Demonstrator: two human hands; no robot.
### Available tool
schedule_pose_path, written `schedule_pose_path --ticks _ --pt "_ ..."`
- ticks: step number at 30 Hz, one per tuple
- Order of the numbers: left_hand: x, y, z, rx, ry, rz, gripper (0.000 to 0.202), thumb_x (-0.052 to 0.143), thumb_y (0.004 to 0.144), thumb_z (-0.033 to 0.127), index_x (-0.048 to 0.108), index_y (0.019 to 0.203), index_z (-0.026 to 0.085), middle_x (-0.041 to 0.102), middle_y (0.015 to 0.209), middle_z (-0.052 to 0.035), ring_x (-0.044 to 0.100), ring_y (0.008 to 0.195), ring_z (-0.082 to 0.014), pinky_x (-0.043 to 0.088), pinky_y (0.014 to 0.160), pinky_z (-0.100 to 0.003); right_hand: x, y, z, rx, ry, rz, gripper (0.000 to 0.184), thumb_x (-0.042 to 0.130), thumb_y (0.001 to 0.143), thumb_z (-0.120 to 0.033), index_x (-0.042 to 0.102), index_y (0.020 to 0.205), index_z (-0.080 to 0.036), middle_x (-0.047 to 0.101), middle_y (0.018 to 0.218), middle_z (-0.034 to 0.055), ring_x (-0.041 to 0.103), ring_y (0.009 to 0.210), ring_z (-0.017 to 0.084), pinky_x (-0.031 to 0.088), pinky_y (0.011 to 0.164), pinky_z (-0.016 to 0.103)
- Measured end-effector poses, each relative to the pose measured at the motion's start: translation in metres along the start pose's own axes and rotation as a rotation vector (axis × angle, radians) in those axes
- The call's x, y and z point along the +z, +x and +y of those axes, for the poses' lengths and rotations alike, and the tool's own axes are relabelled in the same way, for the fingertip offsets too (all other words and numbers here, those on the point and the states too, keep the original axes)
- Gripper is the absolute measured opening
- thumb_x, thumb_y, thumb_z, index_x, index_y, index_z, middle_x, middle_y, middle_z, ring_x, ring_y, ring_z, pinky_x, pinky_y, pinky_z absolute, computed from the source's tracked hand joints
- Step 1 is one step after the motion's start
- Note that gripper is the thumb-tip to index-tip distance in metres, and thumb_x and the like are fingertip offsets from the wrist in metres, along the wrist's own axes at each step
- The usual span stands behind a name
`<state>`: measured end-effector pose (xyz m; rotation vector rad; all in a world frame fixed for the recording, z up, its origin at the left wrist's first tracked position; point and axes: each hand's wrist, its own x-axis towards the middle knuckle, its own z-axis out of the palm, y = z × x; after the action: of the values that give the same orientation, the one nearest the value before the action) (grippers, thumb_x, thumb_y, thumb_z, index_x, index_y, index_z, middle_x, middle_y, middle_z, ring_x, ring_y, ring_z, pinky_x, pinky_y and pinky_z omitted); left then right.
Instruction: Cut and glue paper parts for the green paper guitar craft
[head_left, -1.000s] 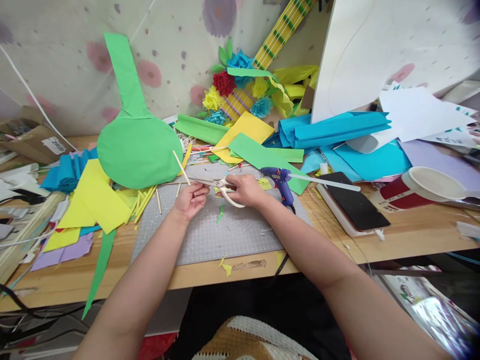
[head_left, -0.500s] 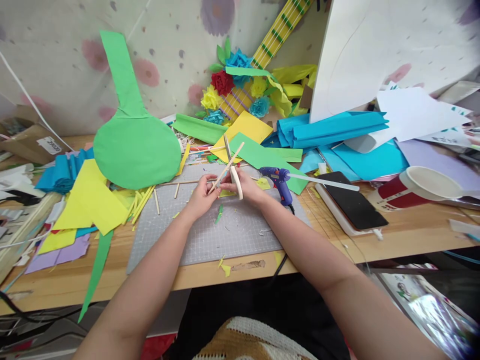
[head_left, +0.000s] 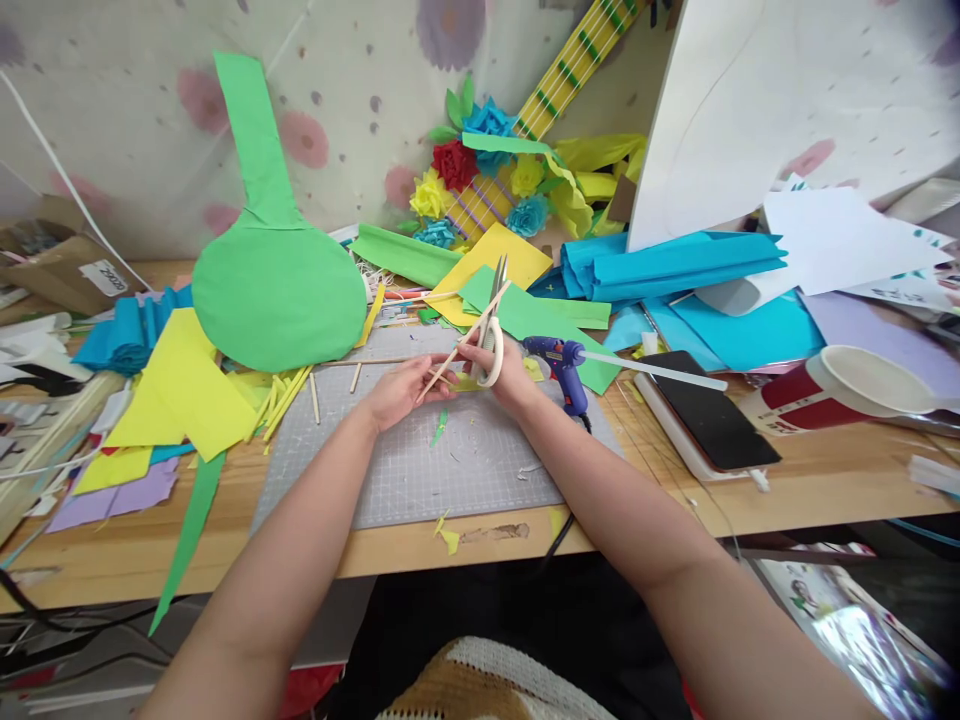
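Observation:
Over the cutting mat (head_left: 405, 470), my left hand (head_left: 401, 392) holds the lower end of a thin wooden stick (head_left: 459, 345) between its fingers. The stick slants up to the right and crosses in front of the scissors. My right hand (head_left: 510, 375) grips the white-handled scissors (head_left: 491, 345), blades pointing up and away; its fingertips also touch the stick. A yellow paper strip (head_left: 472, 383) lies under the hands. Short cut sticks (head_left: 355, 378) lie left of my left hand. Right of my right hand stands a purple glue gun (head_left: 564, 372) with a long glue stick in its back.
A green paper-covered banjo-like shape (head_left: 281, 295) leans on the back wall. Behind the mat are paper flowers (head_left: 454, 165) and a yellow guitar neck (head_left: 577, 70). To the right are a phone (head_left: 709, 410) and a paper cup (head_left: 832, 390). Yellow paper (head_left: 172, 390) lies left.
The scissors have swung from pointing slightly left to pointing up and right, as my right hand moved a little right. My left fingers have loosened around the stick's lower end.

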<state>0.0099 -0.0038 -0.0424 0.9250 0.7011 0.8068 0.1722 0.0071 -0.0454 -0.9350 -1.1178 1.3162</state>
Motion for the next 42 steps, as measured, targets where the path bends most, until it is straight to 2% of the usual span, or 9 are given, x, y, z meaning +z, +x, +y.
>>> schedule_pose_path --ticks 2,4,7,10,15,21,25,33,42 --pt "-0.006 -0.003 0.007 -0.008 -0.016 0.032 0.024 0.057 0.076 0.017 0.059 0.099 0.011 0.067 0.088 -0.0118 0.064 0.074 -0.0157 0.051 0.074 -0.031 -0.003 0.002 0.002 0.013 0.027 0.008 0.031 0.07 0.057 -0.038 0.051 0.07 -0.018 0.058 0.067 -0.0004 0.054 0.057 0.011 0.044 0.053 0.026" --pt "-0.01 -0.003 0.009 -0.022 0.031 0.124 0.024 0.059 0.073 0.012 0.06 0.098 0.011 0.068 0.086 -0.0126 0.064 0.067 -0.0152 0.052 0.067 -0.029 -0.004 0.003 0.003 0.021 0.05 0.01 0.03 0.07 0.057 -0.037 0.051 0.069 -0.018 0.06 0.068 0.0006 0.057 0.06 0.012 0.046 0.054 0.026" --pt "-0.012 0.0 0.006 -0.026 0.143 0.255 0.017 0.064 0.071 0.019 0.063 0.085 0.01 0.067 0.07 -0.0105 0.059 0.05 -0.0114 0.045 0.045 -0.02 -0.005 0.005 0.003 0.04 0.08 0.012 0.028 0.071 0.056 -0.035 0.051 0.066 -0.017 0.06 0.064 0.0004 0.057 0.059 0.012 0.046 0.053 0.026" --pt "-0.012 0.001 0.002 -0.006 0.244 0.296 0.021 0.071 0.064 0.03 0.063 0.067 0.01 0.064 0.058 -0.0073 0.055 0.044 -0.01 0.04 0.04 -0.018 -0.005 0.005 0.002 0.073 0.139 0.023 0.028 0.073 0.053 -0.032 0.053 0.065 -0.017 0.059 0.062 -0.0002 0.057 0.058 0.012 0.044 0.05 0.024" --pt "-0.012 -0.005 0.007 -0.124 0.397 0.186 0.031 0.074 0.056 0.04 0.063 0.062 0.011 0.059 0.049 -0.0008 0.052 0.042 -0.009 0.046 0.046 -0.022 -0.005 0.005 0.003 0.156 0.192 -0.054 0.031 0.075 0.051 -0.032 0.054 0.067 -0.016 0.058 0.057 -0.0014 0.054 0.051 0.01 0.041 0.046 0.022" --pt "-0.014 -0.01 0.01 -0.228 0.433 0.04 0.031 0.073 0.059 0.037 0.068 0.077 0.012 0.069 0.079 -0.0097 0.064 0.066 -0.0144 0.05 0.062 -0.025 -0.002 0.002 0.005 0.175 0.121 -0.112 0.03 0.074 0.053 -0.031 0.054 0.068 -0.015 0.06 0.059 -0.0006 0.053 0.05 0.009 0.04 0.046 0.021" --pt "-0.015 -0.011 0.009 -0.272 0.456 -0.01 0.033 0.072 0.06 0.038 0.068 0.081 0.011 0.069 0.08 -0.0113 0.065 0.067 -0.0173 0.051 0.061 -0.027 0.001 0.001 0.006 0.163 0.128 -0.103 0.031 0.073 0.054 -0.031 0.053 0.071 -0.016 0.061 0.062 -0.0001 0.055 0.055 0.01 0.041 0.049 0.022" --pt "-0.011 -0.001 -0.002 -0.125 0.446 0.144 0.031 0.073 0.059 0.037 0.066 0.076 0.012 0.069 0.075 -0.0086 0.065 0.067 -0.0157 0.051 0.059 -0.025 0.007 -0.001 0.006 0.17 0.016 -0.029 0.038 0.074 0.048 -0.029 0.048 0.072 -0.017 0.061 0.069 -0.0011 0.055 0.057 0.01 0.042 0.054 0.025" --pt "-0.013 -0.004 0.002 -0.189 0.381 0.066 0.032 0.071 0.063 0.037 0.067 0.084 0.013 0.069 0.08 -0.0093 0.066 0.073 -0.0174 0.052 0.068 -0.029 0.007 0.003 0.012 0.06 -0.119 0.02 0.041 0.074 0.047 -0.034 0.043 0.07 -0.018 0.055 0.063 -0.004 0.052 0.055 0.009 0.04 0.053 0.025"
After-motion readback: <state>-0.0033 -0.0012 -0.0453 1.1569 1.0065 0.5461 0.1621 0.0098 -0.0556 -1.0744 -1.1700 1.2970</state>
